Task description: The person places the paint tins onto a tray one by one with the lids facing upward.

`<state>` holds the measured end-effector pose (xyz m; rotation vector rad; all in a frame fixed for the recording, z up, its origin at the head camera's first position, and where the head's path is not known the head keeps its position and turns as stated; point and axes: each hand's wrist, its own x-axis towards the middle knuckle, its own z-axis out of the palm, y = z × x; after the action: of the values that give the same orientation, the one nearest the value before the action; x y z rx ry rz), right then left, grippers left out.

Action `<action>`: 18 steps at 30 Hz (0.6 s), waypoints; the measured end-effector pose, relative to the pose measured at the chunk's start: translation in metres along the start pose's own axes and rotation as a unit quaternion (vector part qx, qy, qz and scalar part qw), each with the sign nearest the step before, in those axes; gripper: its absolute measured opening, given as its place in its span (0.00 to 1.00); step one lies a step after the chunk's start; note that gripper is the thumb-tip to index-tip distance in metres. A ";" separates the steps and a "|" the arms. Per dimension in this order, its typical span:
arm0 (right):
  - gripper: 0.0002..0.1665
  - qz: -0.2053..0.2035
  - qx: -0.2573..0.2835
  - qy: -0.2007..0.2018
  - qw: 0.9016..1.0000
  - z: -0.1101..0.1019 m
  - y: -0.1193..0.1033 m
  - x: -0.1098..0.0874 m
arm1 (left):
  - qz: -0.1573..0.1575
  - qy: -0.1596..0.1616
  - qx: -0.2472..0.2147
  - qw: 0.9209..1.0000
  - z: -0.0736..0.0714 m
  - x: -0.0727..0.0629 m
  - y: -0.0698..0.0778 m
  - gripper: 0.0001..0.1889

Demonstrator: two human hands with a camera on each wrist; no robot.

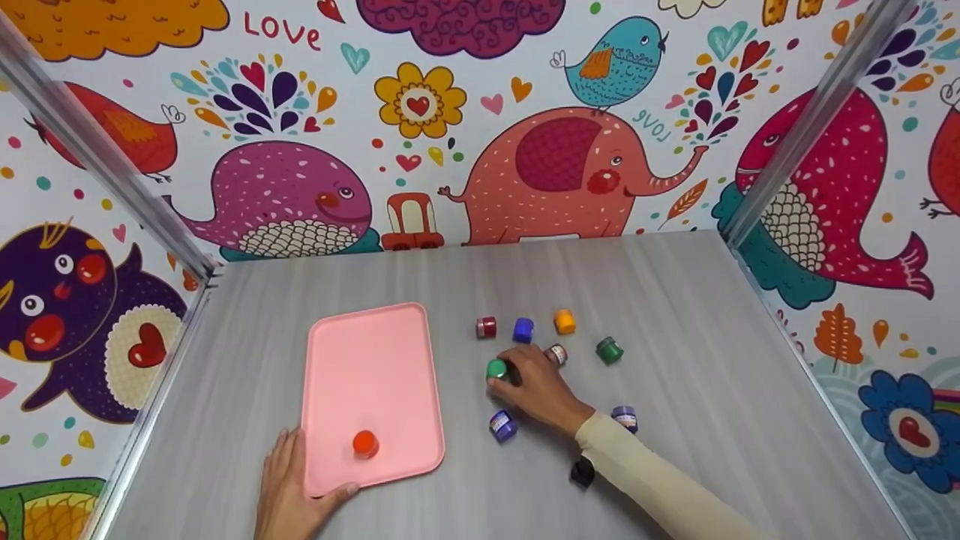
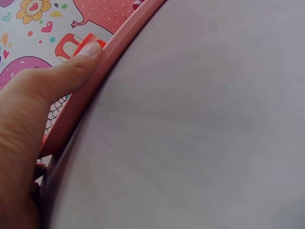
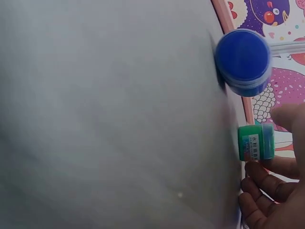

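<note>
A pink tray (image 1: 371, 375) lies against the left hand (image 1: 289, 484), whose straight fingers rest along its near corner. The right hand (image 1: 538, 384) pinches a light-green paint jar (image 1: 496, 368); between the hands, a red-orange jar (image 1: 365, 444) stands on the tray.

We see a bright-green cylindrical jar (image 1: 496, 369) and a plain pink rectangular tray (image 1: 373, 375). We find the flat tabletop (image 1: 652, 292) streaked grey.
</note>
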<state>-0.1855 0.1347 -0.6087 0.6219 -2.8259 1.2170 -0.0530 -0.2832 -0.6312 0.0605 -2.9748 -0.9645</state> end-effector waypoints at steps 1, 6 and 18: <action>0.26 -0.004 -0.002 0.000 1.000 0.001 0.001 0.000 | -0.002 -0.001 -0.001 1.000 0.000 0.000 0.000 0.74; 0.27 -0.024 -0.006 0.001 1.000 0.003 0.004 0.001 | -0.018 -0.015 -0.005 1.000 -0.002 0.000 0.002 0.75; 0.22 -0.035 0.004 0.015 0.999 0.004 0.004 0.003 | -0.028 -0.019 -0.004 0.999 -0.002 0.000 0.002 0.76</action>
<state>-0.1891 0.1335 -0.6141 0.6900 -2.7520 1.2175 -0.0532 -0.2824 -0.6284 0.1274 -3.0193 -0.9947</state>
